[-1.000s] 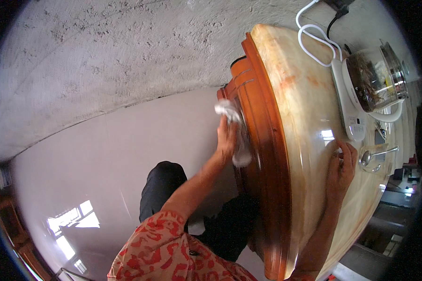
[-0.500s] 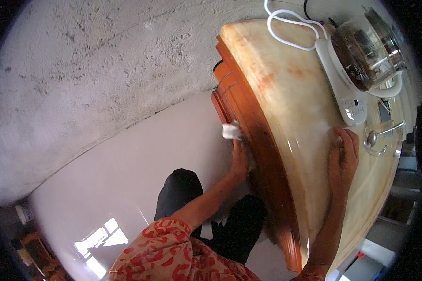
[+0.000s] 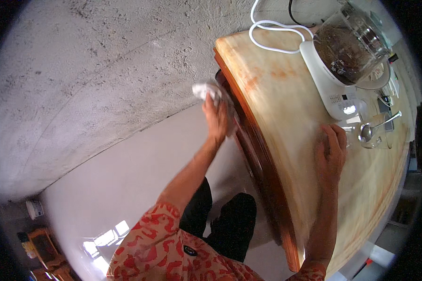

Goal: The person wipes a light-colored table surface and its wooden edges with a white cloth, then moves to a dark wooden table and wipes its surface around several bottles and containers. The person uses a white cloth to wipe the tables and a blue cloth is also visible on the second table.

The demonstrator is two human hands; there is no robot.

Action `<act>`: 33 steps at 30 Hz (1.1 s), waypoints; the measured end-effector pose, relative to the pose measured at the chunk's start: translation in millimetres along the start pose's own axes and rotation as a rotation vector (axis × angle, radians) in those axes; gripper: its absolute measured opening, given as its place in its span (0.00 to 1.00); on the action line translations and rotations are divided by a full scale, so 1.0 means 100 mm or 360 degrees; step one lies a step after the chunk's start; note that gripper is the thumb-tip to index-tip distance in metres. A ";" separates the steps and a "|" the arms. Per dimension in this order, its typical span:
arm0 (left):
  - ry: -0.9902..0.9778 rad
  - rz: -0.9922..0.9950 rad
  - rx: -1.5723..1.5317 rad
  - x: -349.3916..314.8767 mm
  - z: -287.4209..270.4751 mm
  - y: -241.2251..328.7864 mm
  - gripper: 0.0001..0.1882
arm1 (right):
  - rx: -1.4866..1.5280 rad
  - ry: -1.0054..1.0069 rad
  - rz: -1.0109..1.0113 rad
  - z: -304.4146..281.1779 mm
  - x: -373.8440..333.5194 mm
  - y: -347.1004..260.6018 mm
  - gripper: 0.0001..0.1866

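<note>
Marbled tabletop [image 3: 276, 105]; cloth [image 3: 203, 89] (in left hand [image 3: 215, 121]) slants down rightward.

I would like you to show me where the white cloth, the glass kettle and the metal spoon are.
White cloth [image 3: 203, 89], head view: its end beyond the fingers.
Glass kettle [image 3: 341, 51], head view: middle of its body.
Metal spoon [image 3: 366, 134], head view: its bowl.

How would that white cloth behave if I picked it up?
The white cloth is probably floppy, since it bunches around the left hand. It seems light: one hand holds it. Its uneven outline suggests it wouldn't roll.
</note>
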State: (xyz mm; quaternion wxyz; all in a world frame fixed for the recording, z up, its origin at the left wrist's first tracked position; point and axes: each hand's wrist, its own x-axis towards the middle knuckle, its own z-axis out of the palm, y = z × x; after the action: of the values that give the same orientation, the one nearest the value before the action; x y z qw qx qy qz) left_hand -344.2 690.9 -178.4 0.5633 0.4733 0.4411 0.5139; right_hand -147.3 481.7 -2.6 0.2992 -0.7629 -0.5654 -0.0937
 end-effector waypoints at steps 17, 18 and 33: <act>-0.0187 0.0429 0.1072 -1.35 0.62 -0.16 0.34 | 0.0055 0.0133 -0.0063 0.00 0.02 0.00 0.17; -0.0146 0.0559 0.0968 -1.51 0.59 -0.19 0.39 | 0.0060 0.0136 -0.0057 0.03 0.02 -0.03 0.17; -0.1033 0.0830 0.2248 -3.40 0.50 -0.05 0.34 | -0.0070 0.0139 -0.0109 0.11 0.04 0.06 0.16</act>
State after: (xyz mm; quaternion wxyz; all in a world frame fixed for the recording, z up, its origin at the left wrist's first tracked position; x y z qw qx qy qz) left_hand -322.0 348.0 -171.7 0.0946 0.9290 0.3515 0.0669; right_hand -142.0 490.2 -11.6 0.3036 -0.7447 -0.5752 -0.1495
